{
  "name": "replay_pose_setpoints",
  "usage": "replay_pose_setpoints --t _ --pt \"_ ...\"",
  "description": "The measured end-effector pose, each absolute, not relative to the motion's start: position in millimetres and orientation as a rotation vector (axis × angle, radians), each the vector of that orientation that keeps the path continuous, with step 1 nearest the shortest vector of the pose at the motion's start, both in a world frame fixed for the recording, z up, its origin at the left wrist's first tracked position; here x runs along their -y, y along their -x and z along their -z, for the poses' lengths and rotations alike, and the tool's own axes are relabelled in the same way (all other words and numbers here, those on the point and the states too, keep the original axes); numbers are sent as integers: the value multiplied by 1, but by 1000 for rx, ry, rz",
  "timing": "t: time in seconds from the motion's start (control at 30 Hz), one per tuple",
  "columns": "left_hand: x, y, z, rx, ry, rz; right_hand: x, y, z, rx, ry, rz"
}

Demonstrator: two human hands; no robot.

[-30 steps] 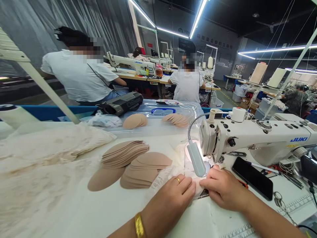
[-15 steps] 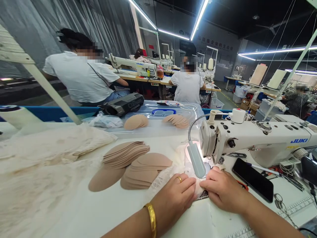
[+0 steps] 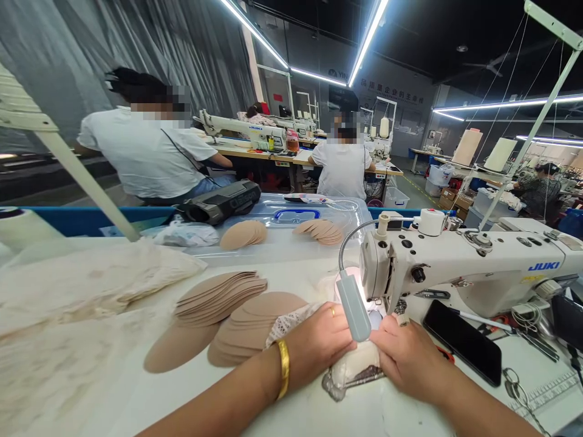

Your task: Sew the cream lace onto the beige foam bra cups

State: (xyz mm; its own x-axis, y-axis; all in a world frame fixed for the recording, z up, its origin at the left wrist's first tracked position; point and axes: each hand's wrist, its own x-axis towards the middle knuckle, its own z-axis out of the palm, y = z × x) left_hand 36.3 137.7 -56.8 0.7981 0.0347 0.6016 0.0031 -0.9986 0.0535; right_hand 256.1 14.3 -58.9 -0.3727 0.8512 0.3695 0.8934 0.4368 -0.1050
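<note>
White lace fabric (image 3: 291, 320) lies under the needle end of the white sewing machine (image 3: 455, 258). My left hand (image 3: 321, 340), with a gold ring and bracelet, presses on the fabric left of the needle, fingers together. My right hand (image 3: 403, 352) is at the fabric's right side, close below the presser foot, thumb and fingers drawn together on its edge. A grey lamp head (image 3: 353, 306) on a bendy neck hides the fingertips of my left hand and part of the fabric. Beige oval pads (image 3: 255, 328) lie in stacks to the left of my left hand.
A black phone (image 3: 462, 343), scissors and a ruler (image 3: 546, 394) lie on the right. Cream lace (image 3: 68, 328) covers the left side. Behind are a clear plastic box lid (image 3: 282, 243) with more pads and a dark speaker (image 3: 223, 203). Two people in white shirts sit ahead.
The fabric between my hands has shifted forward, and a metal plate with pale padding now shows below them. My left hand has moved slightly left and forward. The view has shifted slightly.
</note>
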Motion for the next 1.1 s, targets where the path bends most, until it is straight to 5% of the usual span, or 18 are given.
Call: replay_pose_setpoints --t 0.9,1.0,1.1 --pt "-143 -41 52 -434 -3093 -809 -17 -259 63 2216 1418 37" --pt "-133 -32 43 -466 -3071 -868 -13 -254 58 2064 1335 -208" --pt "-88 -13 40 -403 -2944 -909 -5 -237 50 1658 1304 -870"
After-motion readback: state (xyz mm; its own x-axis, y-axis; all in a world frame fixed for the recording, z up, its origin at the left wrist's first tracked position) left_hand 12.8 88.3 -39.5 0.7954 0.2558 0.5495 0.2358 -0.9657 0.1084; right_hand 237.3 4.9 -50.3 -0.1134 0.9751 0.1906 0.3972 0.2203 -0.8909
